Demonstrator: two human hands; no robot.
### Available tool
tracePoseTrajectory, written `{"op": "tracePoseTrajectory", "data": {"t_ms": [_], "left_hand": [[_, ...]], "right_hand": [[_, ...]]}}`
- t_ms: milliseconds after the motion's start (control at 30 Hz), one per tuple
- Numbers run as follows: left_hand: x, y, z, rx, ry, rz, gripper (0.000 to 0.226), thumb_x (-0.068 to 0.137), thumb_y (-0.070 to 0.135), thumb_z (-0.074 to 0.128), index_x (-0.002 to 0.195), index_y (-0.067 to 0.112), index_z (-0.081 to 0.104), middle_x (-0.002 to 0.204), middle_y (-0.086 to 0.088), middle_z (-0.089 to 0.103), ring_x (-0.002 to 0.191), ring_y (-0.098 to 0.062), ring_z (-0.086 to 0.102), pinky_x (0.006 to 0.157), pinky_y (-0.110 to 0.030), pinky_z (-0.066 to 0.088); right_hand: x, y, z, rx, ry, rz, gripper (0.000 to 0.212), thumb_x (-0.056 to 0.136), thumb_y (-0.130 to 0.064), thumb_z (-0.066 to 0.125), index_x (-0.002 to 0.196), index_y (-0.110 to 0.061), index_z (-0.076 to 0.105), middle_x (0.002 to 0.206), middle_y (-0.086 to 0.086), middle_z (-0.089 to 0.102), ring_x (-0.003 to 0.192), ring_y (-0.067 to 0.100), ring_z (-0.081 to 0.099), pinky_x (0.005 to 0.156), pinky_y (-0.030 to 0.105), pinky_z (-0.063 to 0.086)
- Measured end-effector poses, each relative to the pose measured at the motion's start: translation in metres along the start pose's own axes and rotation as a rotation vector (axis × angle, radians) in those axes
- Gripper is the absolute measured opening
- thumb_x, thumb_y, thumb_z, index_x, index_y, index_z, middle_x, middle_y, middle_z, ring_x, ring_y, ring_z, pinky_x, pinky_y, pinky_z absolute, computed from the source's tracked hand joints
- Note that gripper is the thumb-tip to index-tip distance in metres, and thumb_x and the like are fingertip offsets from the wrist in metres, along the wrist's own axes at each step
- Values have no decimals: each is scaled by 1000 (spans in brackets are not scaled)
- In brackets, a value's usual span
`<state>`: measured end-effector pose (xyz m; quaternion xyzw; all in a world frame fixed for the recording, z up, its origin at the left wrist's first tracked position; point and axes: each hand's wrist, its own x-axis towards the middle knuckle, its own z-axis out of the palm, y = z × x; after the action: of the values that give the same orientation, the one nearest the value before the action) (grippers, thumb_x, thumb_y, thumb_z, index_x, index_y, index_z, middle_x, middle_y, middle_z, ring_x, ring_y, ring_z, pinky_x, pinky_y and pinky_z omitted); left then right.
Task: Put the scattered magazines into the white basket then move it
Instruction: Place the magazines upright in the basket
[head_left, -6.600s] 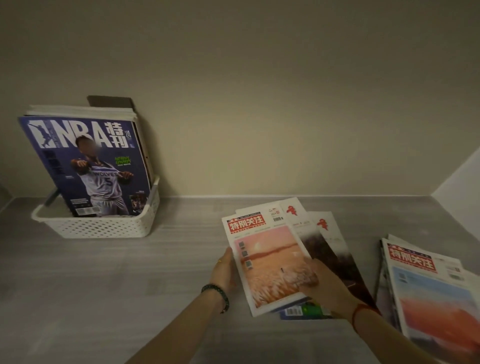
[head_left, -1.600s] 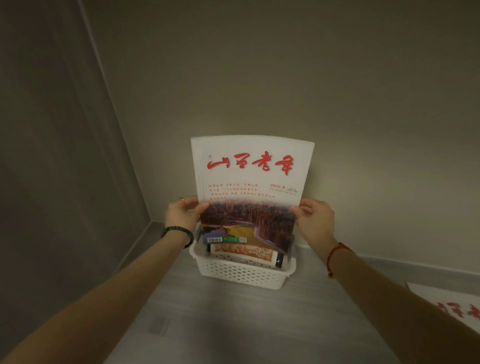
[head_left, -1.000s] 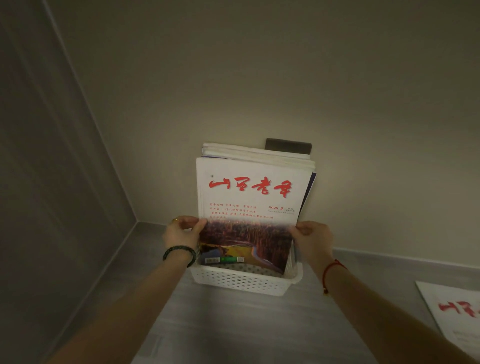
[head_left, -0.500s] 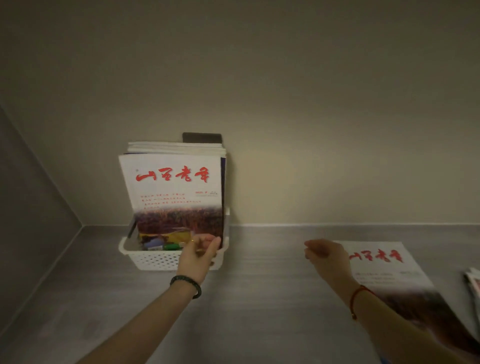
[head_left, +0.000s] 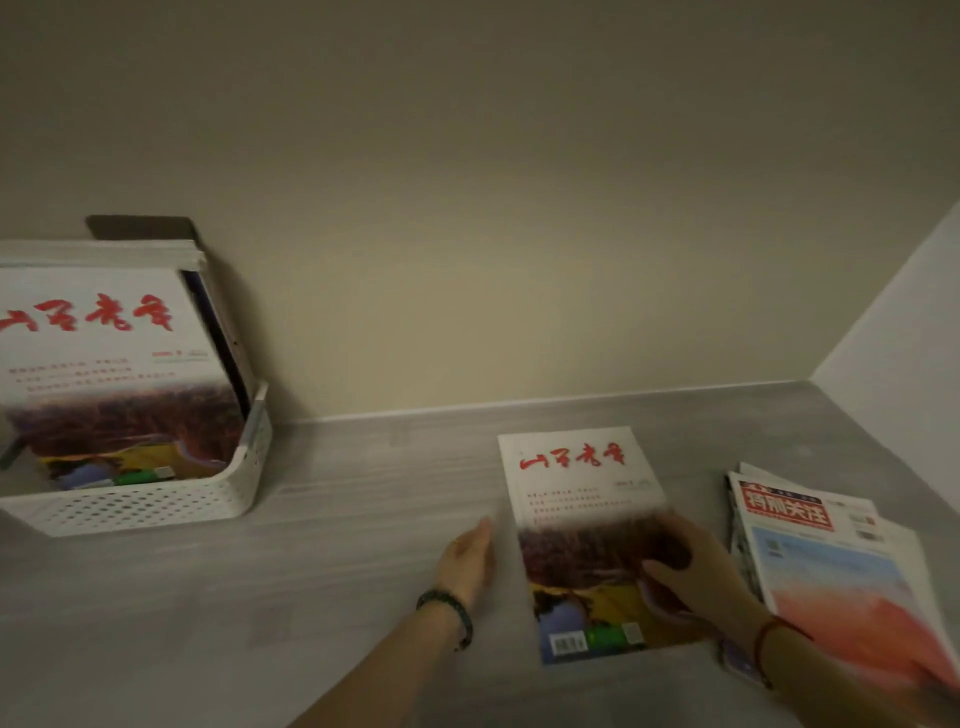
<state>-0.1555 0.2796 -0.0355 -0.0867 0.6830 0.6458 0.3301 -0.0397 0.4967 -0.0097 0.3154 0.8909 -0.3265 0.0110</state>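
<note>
Pickup of the next magazine (head_left: 582, 499) seems in hand: it lies flat on the worktop (head_left: 363, 519) well right of the white basket (head_left: 156, 501), right hand (head_left: 696, 571) spread open on its cover, left hand (head_left: 467, 561) open on its basket side, so next both must grip its edges

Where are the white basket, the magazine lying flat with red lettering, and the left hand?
white basket (head_left: 130, 506): head view, perforated front wall.
flat magazine (head_left: 582, 486): head view, white upper cover.
left hand (head_left: 465, 558): head view, back of hand.
</note>
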Motion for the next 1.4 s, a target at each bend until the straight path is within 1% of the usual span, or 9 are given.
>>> {"op": "tracePoseTrajectory", "data": {"t_ms": [233,367,533,700,967,1133,1233,1333,1400], "left_hand": [[13,3,38,-247,-40,-140,24,94,27,39,94,7,51,80,-6,59,73,-19,55,70,-29,45],[25,6,33,-193,-63,-192,30,89,27,50,103,2,58,83,-8,63,77,-22,58,68,-33,47],[20,-1,63,-71,-169,-70,36,88,3,48,123,9,47,129,-20,53,117,-34,51,100,-48,43],[7,-1,65,-50,-130,152,51,87,-11,40,130,17,39,134,-13,47,124,-29,44,104,-46,39],[-26,43,-16,-253,-269,333,42,84,-11,43,120,12,45,126,-19,52,117,-38,49,102,-54,38],[-48,80,-110,-227,-119,444,32,87,-2,44,106,21,55,106,-4,64,92,-14,63,76,-24,57],[-59,105,-178,-159,63,553,24,91,9,42,95,24,60,102,1,63,91,-8,61,86,-27,53],[-68,129,-248,-103,199,618,19,90,10,44,93,20,61,108,-3,61,98,-19,58,93,-41,47],[-71,147,-293,-112,295,634,18,88,7,48,84,19,61,104,-7,60,97,-24,56,81,-37,55]], "right_hand": [[0,46,13,-234,-259,-24,86,76,-54,59,142,-30,11,155,3,-5,142,24,7,114,38,22],[1,51,20,-275,-231,-56,88,75,-61,54,142,-33,4,154,0,-14,143,23,-1,114,38,19],[3,56,23,-313,-241,-59,90,76,-63,51,143,-32,-1,154,2,-15,142,25,-5,115,40,15],[7,55,18,-174,-237,-34,83,79,-53,56,143,-30,8,155,4,1,141,23,10,114,38,19],[23,-35,6,715,50,-55,44,91,-8,45,133,-8,33,130,19,49,108,27,50,91,36,41],[22,-136,17,735,43,-230,18,86,4,50,85,-11,60,85,2,65,78,20,64,51,11,52],[12,-212,35,712,61,-381,33,83,3,56,74,-29,61,84,-1,65,74,11,62,62,17,53],[4,-283,60,703,82,-441,14,81,-1,60,85,-13,65,90,6,65,81,23,63,75,31,53],[2,-326,76,744,98,-472,13,80,0,61,92,-3,65,90,7,65,78,19,63,67,17,55]]}}
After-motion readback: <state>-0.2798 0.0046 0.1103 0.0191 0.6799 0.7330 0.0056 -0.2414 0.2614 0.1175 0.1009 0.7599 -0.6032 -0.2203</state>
